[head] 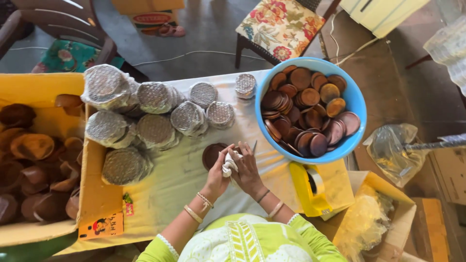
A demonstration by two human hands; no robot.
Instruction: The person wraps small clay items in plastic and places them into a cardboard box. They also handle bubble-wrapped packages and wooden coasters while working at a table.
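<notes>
My left hand (218,175) and my right hand (246,167) meet in the middle of the cloth-covered table (184,194), both closed around a small white crumpled piece (229,164), paper or cloth. Just beyond the hands a stack of brown clay discs (211,153) lies on the cloth, partly hidden by my left hand. A thin dark stick shows above my right fingers. Both wrists wear bangles.
A blue tub (357,104) full of brown clay discs stands at right. Several plastic-wrapped disc stacks (155,130) lie at left. A yellow box (29,92) holds clay cups. A yellow tape dispenser (310,189) sits near my right arm. Plastic bags (393,150) and chairs surround the table.
</notes>
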